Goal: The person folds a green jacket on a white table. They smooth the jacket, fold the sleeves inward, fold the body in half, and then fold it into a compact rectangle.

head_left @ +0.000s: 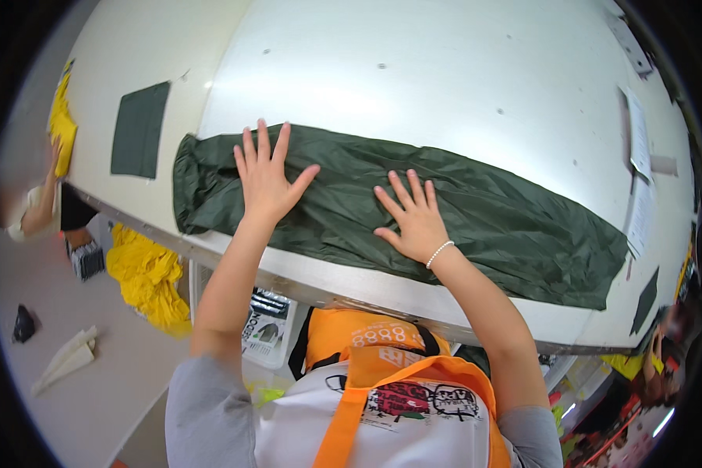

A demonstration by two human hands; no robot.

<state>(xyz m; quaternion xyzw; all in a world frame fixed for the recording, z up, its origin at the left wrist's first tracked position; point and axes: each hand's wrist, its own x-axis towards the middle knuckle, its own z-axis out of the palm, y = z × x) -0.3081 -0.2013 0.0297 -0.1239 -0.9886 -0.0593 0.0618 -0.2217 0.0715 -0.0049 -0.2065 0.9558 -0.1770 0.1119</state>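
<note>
A long piece of dark green, thin, shiny fabric (515, 226) lies stretched across the near part of the white table, wrinkled along its length and gathered at its left end. My left hand (267, 175) rests flat on its left part, fingers spread, with the fingertips at the far edge of the cloth. Flat on the middle of the fabric, fingers also apart, lies my right hand (413, 218), with a beaded bracelet (440, 254) at its wrist. Neither hand grips anything. What the cloth is sewn into cannot be made out.
On the white table (413, 86), a dark green rectangular piece (140, 130) lies at left and paper sheets (638, 171) at right. A co-worker's arm (45, 187) reaches toward yellow fabric (63, 129) at far left. More yellow cloth (150, 277) is heaped below the edge, near a white bin (271, 355).
</note>
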